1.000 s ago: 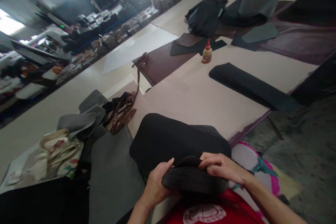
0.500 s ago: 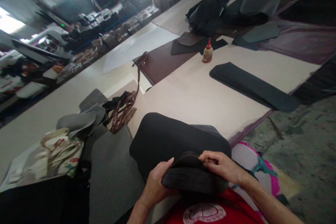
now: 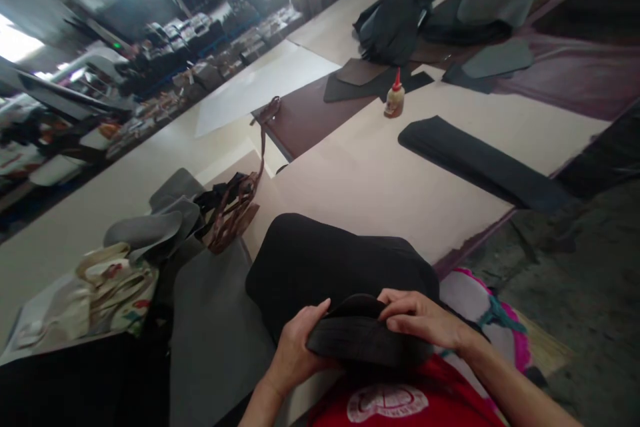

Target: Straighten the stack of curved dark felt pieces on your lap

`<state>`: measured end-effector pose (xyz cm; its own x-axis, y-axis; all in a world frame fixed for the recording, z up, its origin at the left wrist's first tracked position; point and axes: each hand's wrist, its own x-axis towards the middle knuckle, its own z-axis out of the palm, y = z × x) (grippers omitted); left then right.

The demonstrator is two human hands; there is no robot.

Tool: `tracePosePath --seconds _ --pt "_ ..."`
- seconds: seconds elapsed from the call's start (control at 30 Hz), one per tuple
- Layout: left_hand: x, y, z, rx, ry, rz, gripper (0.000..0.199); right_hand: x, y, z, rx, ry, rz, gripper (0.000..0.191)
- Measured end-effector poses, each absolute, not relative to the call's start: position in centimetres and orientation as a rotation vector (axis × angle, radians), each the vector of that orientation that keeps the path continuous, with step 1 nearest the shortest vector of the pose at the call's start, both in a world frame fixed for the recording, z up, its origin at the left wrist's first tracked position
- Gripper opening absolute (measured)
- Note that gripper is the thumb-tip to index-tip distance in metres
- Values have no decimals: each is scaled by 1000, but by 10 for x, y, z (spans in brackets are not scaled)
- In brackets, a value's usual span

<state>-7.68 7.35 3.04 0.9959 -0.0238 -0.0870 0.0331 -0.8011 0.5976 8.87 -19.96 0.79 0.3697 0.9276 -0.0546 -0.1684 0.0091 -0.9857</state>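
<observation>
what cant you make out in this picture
All in the head view:
Left hand: some fingers are hidden by the held black stack.
Right hand: how many layers its fingertips touch is lost, dark on dark.
Red-tipped bottle: label too small to read.
Print on the red garment: too blurred to read.
Black material at lower left: cut off by the picture's edge.

Matt black stack point(image 3: 367, 341), smooth matt panel point(image 3: 315, 257), glossy maroon sheeting point(image 3: 575, 77), creased floral cloth point(image 3: 123, 290), plastic-looking bottle point(image 3: 395, 104)

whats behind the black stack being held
Flat black material lies behind the black stack, with pale tabletop beyond. The material's near part, covered by the stack, can't be seen.
</observation>
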Motion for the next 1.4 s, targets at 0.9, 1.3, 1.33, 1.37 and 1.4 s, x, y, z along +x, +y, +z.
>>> tracePosePath --seconds 0.9,1.3,1.33,1.37,1.4 --pt "-75 74 32 2511 27 -141 108 87 -196 1 -1237 -746 952 29" --pt "-76 75 30 2519 20 -138 110 74 -196 -11 -1384 -657 841 35" --pt "-76 75 30 2517 24 -147 109 76 -196 -8 -1343 -728 824 35" --pt "-76 74 31 2514 31 -158 108 78 -197 -5 -1304 -786 826 35" --pt "-75 74 31 2515 35 -166 107 80 -197 -2 -1276 -826 844 34"
